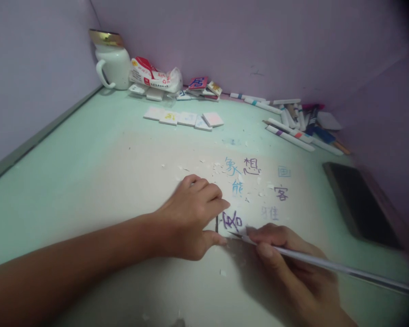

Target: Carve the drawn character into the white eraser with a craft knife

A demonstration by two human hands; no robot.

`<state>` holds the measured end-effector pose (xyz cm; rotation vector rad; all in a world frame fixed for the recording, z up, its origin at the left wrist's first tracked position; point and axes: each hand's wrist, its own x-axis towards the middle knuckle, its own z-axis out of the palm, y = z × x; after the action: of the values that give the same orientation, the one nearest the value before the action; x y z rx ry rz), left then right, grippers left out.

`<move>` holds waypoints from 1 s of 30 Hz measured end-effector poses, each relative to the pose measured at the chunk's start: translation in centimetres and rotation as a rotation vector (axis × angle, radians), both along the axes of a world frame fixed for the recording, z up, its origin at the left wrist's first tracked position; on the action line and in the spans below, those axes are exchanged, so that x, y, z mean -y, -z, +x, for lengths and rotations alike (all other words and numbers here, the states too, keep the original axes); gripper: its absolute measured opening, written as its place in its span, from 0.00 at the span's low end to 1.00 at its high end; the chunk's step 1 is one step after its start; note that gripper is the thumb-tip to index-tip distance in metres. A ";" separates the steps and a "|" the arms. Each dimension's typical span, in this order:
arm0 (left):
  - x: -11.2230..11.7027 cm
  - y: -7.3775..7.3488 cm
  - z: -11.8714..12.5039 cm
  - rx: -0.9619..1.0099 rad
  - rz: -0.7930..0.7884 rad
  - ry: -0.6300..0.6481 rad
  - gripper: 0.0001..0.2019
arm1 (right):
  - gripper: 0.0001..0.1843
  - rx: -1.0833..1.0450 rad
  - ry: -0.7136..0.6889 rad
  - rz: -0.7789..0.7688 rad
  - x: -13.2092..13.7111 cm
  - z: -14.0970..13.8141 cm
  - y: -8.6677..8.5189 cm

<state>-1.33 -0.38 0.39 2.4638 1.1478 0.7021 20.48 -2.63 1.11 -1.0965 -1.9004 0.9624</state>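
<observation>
A small white square tile point(232, 221) with a purple character on its face lies on the table in front of me. My left hand point(194, 218) pins it from the left, thumb at its near edge and fingers at its far edge. My right hand point(289, 259) is closed in a pen grip around a slim silver carving knife point(313, 260). The knife's dark pointed tip rests at or just above the tile's near edge; I cannot tell if it cuts in. Small white shavings point(218, 169) are scattered beyond my left hand.
Blue and purple characters point(251, 166) mark the tabletop point(88, 150). A dark phone-like slab point(361, 204) lies at right. Markers point(289, 137) cluster at the back right. White tiles point(187, 119), a plastic packet point(157, 76) and a white mug point(114, 68) stand along the back.
</observation>
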 end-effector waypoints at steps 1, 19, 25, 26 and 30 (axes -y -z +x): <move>0.0 0.0 0.0 0.000 -0.002 0.002 0.22 | 0.06 0.001 -0.001 -0.002 0.0 -0.1 0.0; 0.0 -0.1 0.1 -0.005 -0.004 0.005 0.21 | 0.06 -0.086 0.176 -0.171 0.2 -1.2 -0.4; 0.0 0.1 0.1 -0.004 0.022 -0.004 0.21 | 0.09 -0.104 0.192 -0.311 0.2 -0.9 -0.7; 0.0 0.2 0.1 -0.005 0.026 -0.006 0.21 | 0.10 -0.101 0.203 -0.328 0.3 -0.8 -0.7; 0.0 0.2 0.1 -0.009 0.022 -0.008 0.21 | 0.10 -0.114 0.265 -0.346 0.3 -0.5 -0.6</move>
<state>-1.24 -0.35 0.19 2.4846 1.1591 0.7110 20.03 -2.97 1.66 -1.4190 -1.4838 1.1982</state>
